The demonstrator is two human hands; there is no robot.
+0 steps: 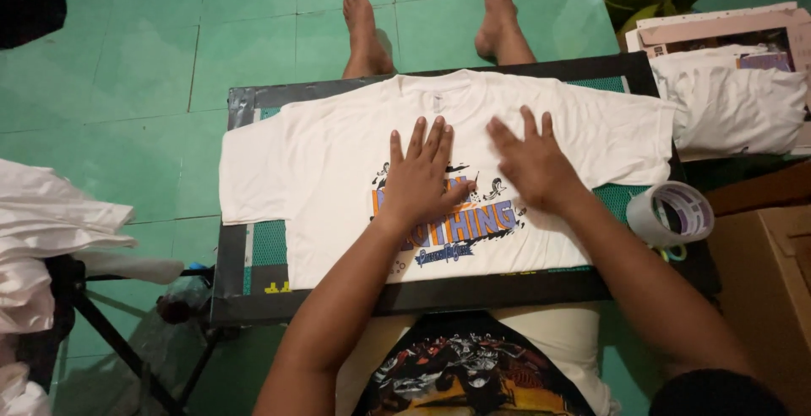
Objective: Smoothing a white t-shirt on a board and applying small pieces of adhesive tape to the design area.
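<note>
A white T-shirt [321, 154] with a blue and orange print on its chest lies spread face up on a black-edged board [253, 255] over my lap. My left hand [418, 173] rests flat on the print, fingers spread. My right hand [532, 163] lies flat on the shirt just to the right of it, fingers apart. Neither hand holds anything.
A roll of clear tape [672, 213] sits on the board's right edge. Folded white shirts [731, 108] lie at the right beside a cardboard box [769, 272]. White bags [42, 239] hang over a stand at the left. My bare feet [367, 32] rest on the green tiled floor.
</note>
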